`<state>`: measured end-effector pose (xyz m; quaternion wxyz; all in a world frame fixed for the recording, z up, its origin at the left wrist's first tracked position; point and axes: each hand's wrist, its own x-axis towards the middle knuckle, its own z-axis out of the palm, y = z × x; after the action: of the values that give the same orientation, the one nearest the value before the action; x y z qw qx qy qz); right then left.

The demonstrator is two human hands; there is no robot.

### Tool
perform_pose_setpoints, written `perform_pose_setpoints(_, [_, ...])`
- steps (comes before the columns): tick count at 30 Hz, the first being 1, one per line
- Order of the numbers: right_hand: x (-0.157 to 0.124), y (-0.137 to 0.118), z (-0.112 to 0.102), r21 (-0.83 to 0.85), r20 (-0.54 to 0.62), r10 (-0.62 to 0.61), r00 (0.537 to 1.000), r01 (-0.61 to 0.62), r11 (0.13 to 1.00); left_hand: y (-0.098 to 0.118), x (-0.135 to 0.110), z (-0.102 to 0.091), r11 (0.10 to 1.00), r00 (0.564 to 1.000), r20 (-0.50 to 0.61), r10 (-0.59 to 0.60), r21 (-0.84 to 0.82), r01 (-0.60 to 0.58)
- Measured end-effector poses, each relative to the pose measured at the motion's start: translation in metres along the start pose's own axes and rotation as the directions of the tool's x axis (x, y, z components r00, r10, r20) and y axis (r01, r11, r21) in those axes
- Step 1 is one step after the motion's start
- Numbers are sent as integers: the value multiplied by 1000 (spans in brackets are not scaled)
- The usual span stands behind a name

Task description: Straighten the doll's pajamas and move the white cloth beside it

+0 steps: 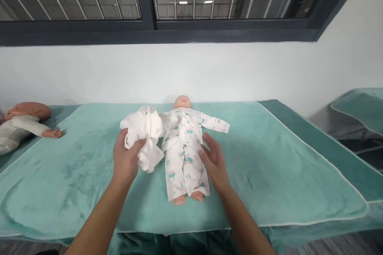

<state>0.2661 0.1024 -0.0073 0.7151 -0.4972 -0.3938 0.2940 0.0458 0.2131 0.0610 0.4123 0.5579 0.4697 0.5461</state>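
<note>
A baby doll (188, 159) lies on its back on a green blanket (269, 175), head toward the wall and feet toward me. It wears white printed pajamas; one sleeve stretches out to the right. My left hand (127, 155) grips a bunched white garment (146, 131) between thumb and fingers, held over the doll's left-side sleeve, which it partly hides. Beside the doll's right side, my right hand (213, 157) has its fingers apart near the pajama top and trouser leg, holding nothing. Whether its fingertips touch the cloth, I cannot tell.
Another doll (26, 121) in a white top lies at the far left. A white wall (209, 71) rises behind the bed, with a dark-framed barred window (227, 30) above. More green cloth (362, 103) is at the far right.
</note>
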Motion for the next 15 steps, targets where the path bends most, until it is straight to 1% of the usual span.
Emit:
perform_pose_setpoints(1, [-1, -13, 3, 8, 90, -13, 996, 12, 1000, 12, -13, 3, 994, 997, 72, -10, -111, 18])
perform_pose_setpoints(2, [0, -26, 6, 28, 170, -22, 985, 18, 999, 23, -25, 7, 983, 987, 157, -18, -178, 46])
perform_pose_setpoints(3, [1, -39, 9, 67, 237, -33, 971, 17, 998, 31, -34, 12, 977, 973, 231, -8, -206, 57])
perform_pose_setpoints(4, [1, -50, 12, 122, 291, -46, 956, 10, 992, 38, -42, 19, 980, 957, 289, 27, -195, 32])
perform_pose_setpoints(5, [1, -59, 14, 181, 334, -60, 941, -2, 983, 42, -49, 26, 988, 943, 323, 84, -152, -36])
perform_pose_setpoints(6, [-1, -67, 16, 224, 368, -70, 927, -15, 975, 44, -55, 35, 987, 928, 338, 155, -88, -133])
perform_pose_setpoints(7, [-5, -72, 16, 231, 386, -67, 920, -26, 973, 44, -61, 43, 973, 909, 353, 221, -21, -229])
perform_pose_setpoints(8, [-9, -76, 16, 198, 381, -49, 923, -30, 980, 42, -68, 51, 953, 889, 372, 269, 34, -302])
perform_pose_setpoints(9, [-14, -77, 15, 135, 355, -22, 935, -28, 990, 38, -74, 58, 937, 868, 404, 288, 70, -344])
perform_pose_setpoints(11, [-23, -77, 5, -13, 256, 13, 967, -11, 1000, 28, -90, 63, 932, 827, 495, 266, 87, -352])
perform_pose_setpoints(12, [-25, -77, -3, -80, 201, 14, 979, 2, 997, 21, -99, 61, 939, 810, 538, 235, 91, -333])
perform_pose_setpoints(13, [-26, -78, -15, -143, 146, 1, 989, 20, 989, 13, -110, 56, 947, 804, 561, 198, 103, -305])
perform_pose_setpoints(14, [-25, -80, -29, -210, 87, -28, 996, 46, 977, 4, -123, 48, 954, 806, 570, 159, 122, -274])
perform_pose_setpoints(15, [-22, -83, -46, -289, 24, -64, 998, 68, 955, -7, -137, 38, 962, 818, 563, 120, 139, -237])
